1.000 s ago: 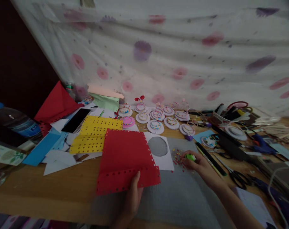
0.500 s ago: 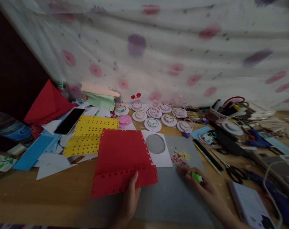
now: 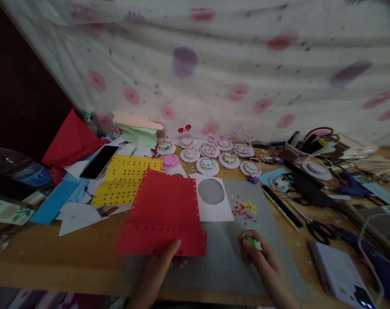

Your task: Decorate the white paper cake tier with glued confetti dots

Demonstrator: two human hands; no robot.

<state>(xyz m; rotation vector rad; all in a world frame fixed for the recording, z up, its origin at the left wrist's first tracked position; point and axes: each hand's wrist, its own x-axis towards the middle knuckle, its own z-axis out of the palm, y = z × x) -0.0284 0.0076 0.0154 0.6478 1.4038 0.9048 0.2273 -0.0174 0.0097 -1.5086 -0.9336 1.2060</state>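
Note:
A sheet of red paper [image 3: 169, 201], folded along its lower part and punched with holes near its edges, is held at the bottom by my left hand [image 3: 167, 257], thumb on top. My right hand [image 3: 257, 251] is closed around a small green craft punch [image 3: 253, 243] with a whitish end, over the grey cutting mat [image 3: 233, 268]. Small red and yellow paper dots [image 3: 245, 209] lie scattered on the mat just beyond that hand. Between the dots and the red sheet is a white paper [image 3: 229, 211] with a round hole cut in it.
Yellow punched paper [image 3: 116, 195] and white scraps [image 3: 80, 219] lie left, by a black phone [image 3: 98, 162]. Several decorated round pieces [image 3: 208, 167] line the back. Scissors [image 3: 319, 229], a pen [image 3: 280, 208], glue guns [image 3: 352, 189] and a light purple phone [image 3: 339, 274] crowd the right.
The red sheet has come slightly lower and to the left with my left hand. My right hand has drawn back from the paper dots, still gripping the green punch.

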